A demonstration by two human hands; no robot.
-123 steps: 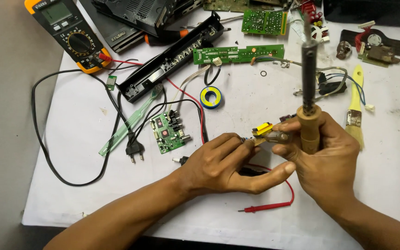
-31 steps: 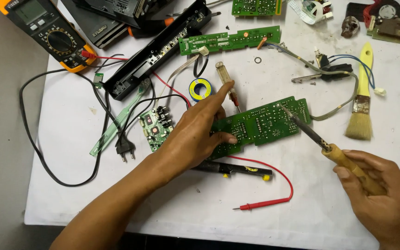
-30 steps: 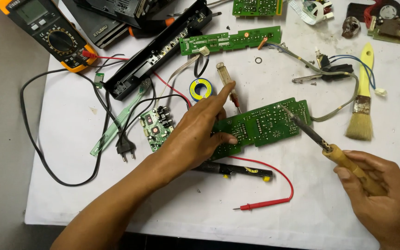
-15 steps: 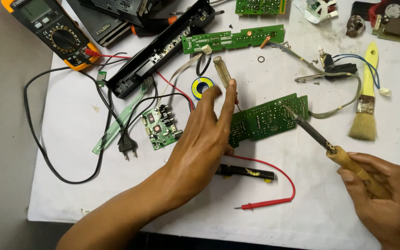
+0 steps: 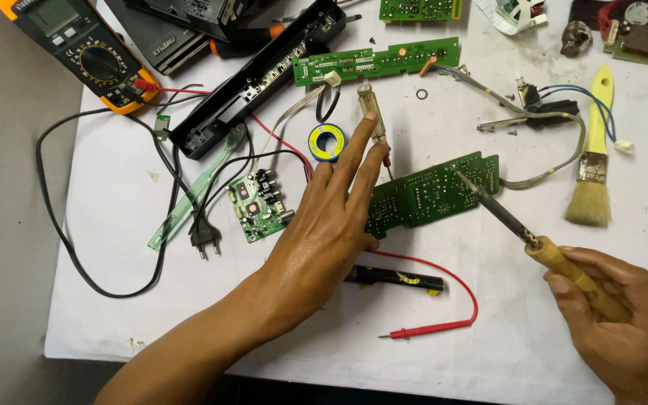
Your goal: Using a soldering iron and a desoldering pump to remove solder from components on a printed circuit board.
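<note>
Bare hands (image 5: 331,232) (sleeveless forearms)

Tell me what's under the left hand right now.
The left hand covers the near-left end of the green circuit board. A black probe with red lead sticks out beneath the palm. Anything else under it is hidden.

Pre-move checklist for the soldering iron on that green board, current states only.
1. Iron grip: right hand wrapped round the wooden handle of the soldering iron: ok.
2. Tip position: over the green board; contact with it: cannot tell.
3. Board held: left hand lies at the board's left end, fingers lifted: cannot tell.
4. Fingers apart from the tip: ok.
5. Brush lies right of the board, off the iron's shaft: ok.
6. Red probe lead loops on the table near the handle: not ok.
</note>
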